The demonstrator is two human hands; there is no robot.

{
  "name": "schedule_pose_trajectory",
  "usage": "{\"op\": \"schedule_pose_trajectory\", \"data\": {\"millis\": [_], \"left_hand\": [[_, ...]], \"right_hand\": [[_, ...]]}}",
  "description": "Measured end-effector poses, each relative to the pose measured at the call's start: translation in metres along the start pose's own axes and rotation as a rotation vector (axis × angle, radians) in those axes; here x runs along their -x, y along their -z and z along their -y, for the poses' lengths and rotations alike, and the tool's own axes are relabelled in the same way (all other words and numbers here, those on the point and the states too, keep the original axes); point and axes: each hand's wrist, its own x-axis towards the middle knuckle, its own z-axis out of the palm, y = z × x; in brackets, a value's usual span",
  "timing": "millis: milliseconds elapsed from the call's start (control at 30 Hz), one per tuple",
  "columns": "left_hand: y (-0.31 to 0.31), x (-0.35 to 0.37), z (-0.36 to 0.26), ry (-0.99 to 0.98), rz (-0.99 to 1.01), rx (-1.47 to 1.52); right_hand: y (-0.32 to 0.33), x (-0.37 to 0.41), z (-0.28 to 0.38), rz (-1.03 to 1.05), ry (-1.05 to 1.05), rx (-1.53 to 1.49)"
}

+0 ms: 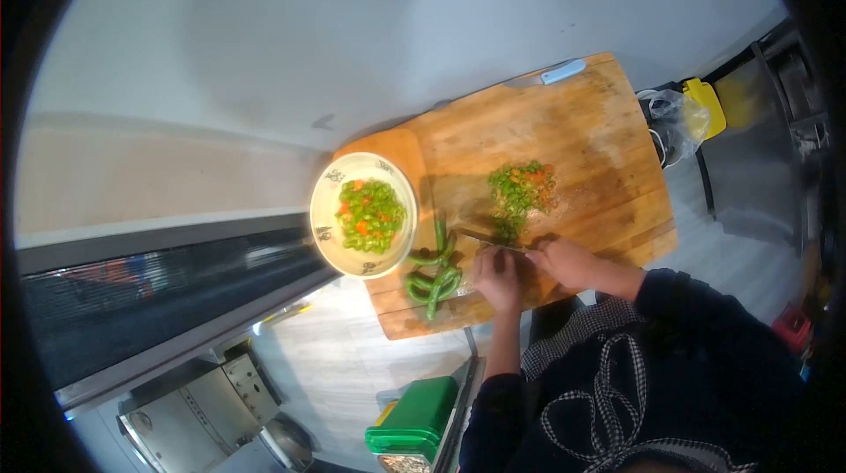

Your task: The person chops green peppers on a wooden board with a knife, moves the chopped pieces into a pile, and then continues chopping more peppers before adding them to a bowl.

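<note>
My right hand point(561, 262) is closed round the handle of a kitchen knife point(477, 235), whose blade reaches left over the wooden cutting board point(608, 121). Beside the blade, my left hand point(496, 277) has its fingers curled down; what lies under them is hidden. Chopped green pepper and carrot point(520, 191) form a pile just beyond the knife. Several long green peppers point(434, 284) lie whole to the left of my left hand. Farther left stands a cream bowl point(322, 200) holding diced green and orange pieces point(370, 216).
A second knife with a light blue handle point(564, 71) lies at the board's far edge, by the wall. A clear plastic bag point(677, 121) and a yellow object point(705, 107) are to the right. On the floor side stands a green bin point(419, 416).
</note>
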Motion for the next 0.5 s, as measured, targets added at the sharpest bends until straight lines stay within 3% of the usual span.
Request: {"op": "schedule_pose_trajectory", "data": {"millis": [100, 200, 300, 433, 500], "left_hand": [[-0.002, 0.0, -0.001, 0.013, 0.004, 0.0], [-0.001, -0.001, -0.002, -0.067, 0.009, -0.065], [-0.001, -0.001, -0.004, -0.077, 0.034, -0.056], [0.004, -0.006, -0.014, 0.011, -0.039, 0.095], [0.011, -0.009, -0.022, 0.086, -0.1, 0.158]], "right_hand": [[-0.005, -0.001, -0.004, -0.022, 0.04, 0.081], [-0.004, -0.003, 0.0, -0.107, 0.212, 0.212], [0.009, -0.017, 0.011, 0.086, 0.131, 0.231], [0.006, -0.016, -0.007, -0.179, 0.12, -0.159], [0.018, -0.004, -0.009, -0.115, -0.053, -0.316]]}}
